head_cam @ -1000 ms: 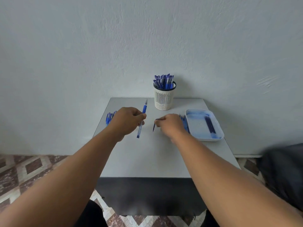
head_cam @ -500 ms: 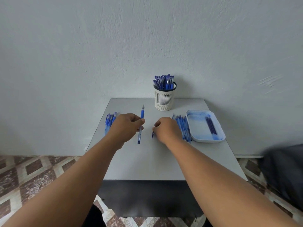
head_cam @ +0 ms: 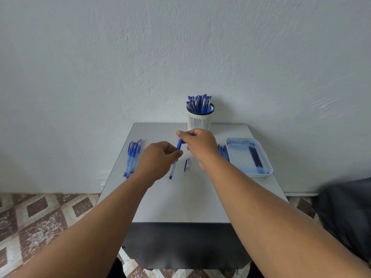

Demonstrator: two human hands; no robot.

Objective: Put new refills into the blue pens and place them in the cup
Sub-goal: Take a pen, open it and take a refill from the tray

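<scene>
My left hand point(head_cam: 158, 161) grips a blue pen point(head_cam: 175, 160) by its clear barrel, tip pointing away from me. My right hand point(head_cam: 199, 145) pinches the pen's far tip end, above the blue grip section. A loose pen cap point(head_cam: 187, 164) lies on the table just right of the pen. The white slotted cup point(head_cam: 199, 120) stands at the back edge, packed with several blue pens. A bunch of blue pens point(head_cam: 132, 157) lies at the left. A pile of refills point(head_cam: 223, 152) lies beside the tray, partly hidden by my right wrist.
A white tray point(head_cam: 241, 157) with blue stains holds a few dark refills point(head_cam: 255, 158) at the right. The small grey table point(head_cam: 180, 197) stands against a pale wall, over a patterned tile floor. A dark blurred object point(head_cam: 347, 207) sits at the far right.
My right hand let go of the cap, which now lies on the table, and rose to the pen's tip end. My left hand kept hold of the pen.
</scene>
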